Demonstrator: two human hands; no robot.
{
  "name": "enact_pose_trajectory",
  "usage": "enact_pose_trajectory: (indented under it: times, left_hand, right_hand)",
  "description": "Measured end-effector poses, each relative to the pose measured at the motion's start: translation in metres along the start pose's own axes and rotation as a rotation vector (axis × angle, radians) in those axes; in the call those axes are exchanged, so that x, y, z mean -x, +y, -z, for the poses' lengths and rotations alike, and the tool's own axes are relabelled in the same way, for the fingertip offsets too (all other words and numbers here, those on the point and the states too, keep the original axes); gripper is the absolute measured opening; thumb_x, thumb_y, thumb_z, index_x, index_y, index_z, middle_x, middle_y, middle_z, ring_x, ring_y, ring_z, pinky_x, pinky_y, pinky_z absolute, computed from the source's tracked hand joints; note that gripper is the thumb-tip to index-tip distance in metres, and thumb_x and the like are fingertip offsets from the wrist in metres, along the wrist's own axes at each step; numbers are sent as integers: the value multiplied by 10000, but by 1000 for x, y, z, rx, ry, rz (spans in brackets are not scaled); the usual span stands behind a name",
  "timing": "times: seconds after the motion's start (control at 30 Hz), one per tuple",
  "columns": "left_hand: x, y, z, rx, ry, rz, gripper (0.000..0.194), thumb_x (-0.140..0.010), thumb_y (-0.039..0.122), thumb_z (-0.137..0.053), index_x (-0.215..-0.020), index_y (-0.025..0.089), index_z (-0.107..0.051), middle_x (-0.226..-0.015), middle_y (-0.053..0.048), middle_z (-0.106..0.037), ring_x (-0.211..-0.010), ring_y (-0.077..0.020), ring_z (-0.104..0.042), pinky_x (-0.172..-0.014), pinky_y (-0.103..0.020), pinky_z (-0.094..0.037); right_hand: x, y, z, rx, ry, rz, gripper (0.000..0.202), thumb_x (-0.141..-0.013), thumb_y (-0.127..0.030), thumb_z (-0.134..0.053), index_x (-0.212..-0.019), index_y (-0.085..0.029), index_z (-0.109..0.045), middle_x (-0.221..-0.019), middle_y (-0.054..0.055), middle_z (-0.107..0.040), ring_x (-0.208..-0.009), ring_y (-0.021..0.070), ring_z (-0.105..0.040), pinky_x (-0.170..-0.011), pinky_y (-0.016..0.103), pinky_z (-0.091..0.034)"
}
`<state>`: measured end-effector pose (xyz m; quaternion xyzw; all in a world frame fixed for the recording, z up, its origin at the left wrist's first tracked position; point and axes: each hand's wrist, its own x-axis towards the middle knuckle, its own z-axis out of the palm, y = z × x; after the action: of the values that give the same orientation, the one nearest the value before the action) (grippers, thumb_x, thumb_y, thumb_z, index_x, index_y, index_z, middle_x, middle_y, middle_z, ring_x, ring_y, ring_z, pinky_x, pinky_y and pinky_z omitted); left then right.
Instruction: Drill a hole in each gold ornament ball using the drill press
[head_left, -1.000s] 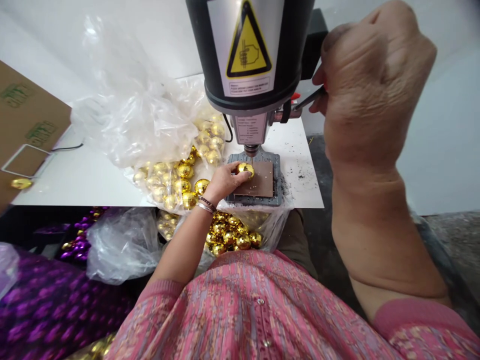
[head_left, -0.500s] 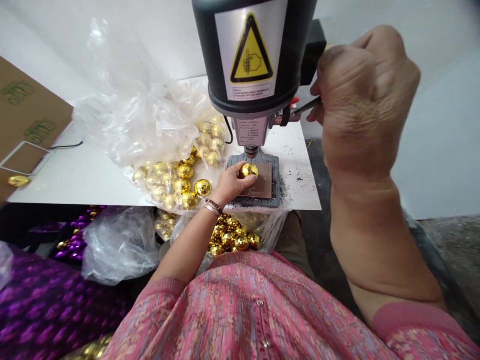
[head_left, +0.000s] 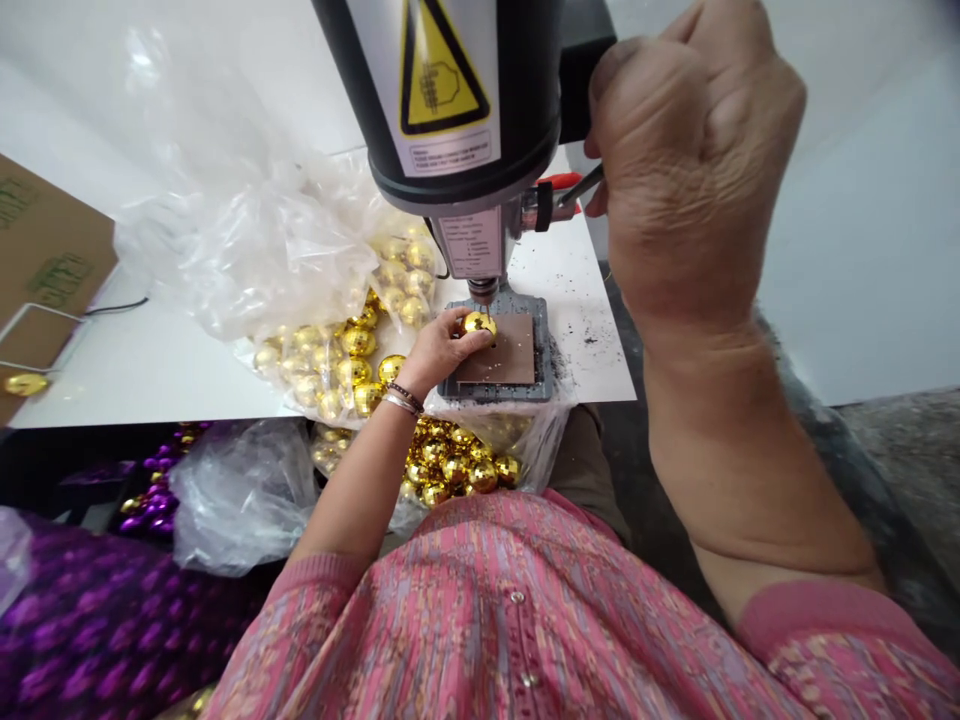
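A gold mirrored ball (head_left: 480, 325) is held between the thumb and fingers of my left hand (head_left: 444, 350), over a brown board (head_left: 514, 352) on the grey base (head_left: 543, 350) of a drill press (head_left: 465, 110). The drill's chuck (head_left: 483, 288) points down just above the ball. To the right, my right hand (head_left: 686, 150) is closed around the press's lever (head_left: 583, 188); most of the grip is hidden behind the hand. Dark shavings lie around the base.
Gold balls (head_left: 358, 341) lie in and beside clear plastic (head_left: 262, 250) on the white table (head_left: 187, 370). More gold balls (head_left: 455, 470) fill a bag below its front edge. A cardboard box (head_left: 45, 270) and purple balls (head_left: 154, 490) are at left.
The view has shifted, so the press and both hands appear further left. The ball now sits left of the board's middle, tilted in my left hand, and more of the board shows.
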<state>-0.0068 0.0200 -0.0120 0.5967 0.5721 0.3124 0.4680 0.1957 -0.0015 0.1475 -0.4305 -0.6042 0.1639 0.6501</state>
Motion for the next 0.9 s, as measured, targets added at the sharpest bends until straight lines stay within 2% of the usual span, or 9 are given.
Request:
enact_pose_trajectory:
  times: [0.13, 0.3, 0.47, 0.57, 0.73, 0.9]
  left_hand:
    - [1, 2, -2, -29, 2, -23, 364, -817, 387, -814, -1100, 161, -774, -877, 2, -733, -782, -145, -622, -712, -246, -497]
    - [2, 4, -2, -180, -9, -104, 365, -842, 356, -824, -1157, 173, -796, -892, -4, -739, -818, -154, -612, -750, -245, -509]
    - [8, 10, -7, -325, 1, -140, 504, -837, 318, -846, -1314, 172, -778, -915, -9, -760, -795, -147, -615, -767, -250, -525]
    - [9, 10, -7, -316, -14, -125, 572, -825, 321, -841, -1366, 150, -768, -939, -11, -775, -799, -145, -631, -775, -249, -529]
    - [10, 6, -6, -217, -38, -70, 607, -807, 326, -849, -1375, 128, -774, -949, -23, -787, -792, -149, -641, -751, -247, -532]
    - [9, 7, -14, -222, -3, -53, 683, -771, 259, -882, -1429, 122, -757, -1071, -53, -828, -874, -166, -695, -858, -272, -570]
  right_hand:
    - [-2, 0, -1, -44, 21, 0, 356, -989, -216, -557, -728, -225, -315, -665, -95, -292, -638, -33, -282, -667, 172, -255]
    - [0, 1, 0, -59, 27, 0, 353, -990, -237, -576, -745, -222, -322, -671, -98, -286, -642, -36, -289, -671, 171, -267]
    - [0, 0, 0, -26, 16, 2, 350, -999, -229, -562, -746, -210, -321, -685, -90, -292, -630, -39, -297, -675, 159, -264]
    - [1, -1, 0, -3, 5, -11, 337, -1006, -233, -545, -751, -212, -327, -679, -88, -313, -613, -28, -324, -678, 153, -286]
    - [6, 0, 2, -39, 3, -4, 279, -986, -277, -543, -787, -228, -354, -666, -93, -433, -576, 8, -408, -627, 179, -317]
    - [14, -4, 4, -22, 4, -45, 303, -973, -235, -573, -763, -242, -355, -618, -82, -421, -581, 49, -422, -646, 217, -365]
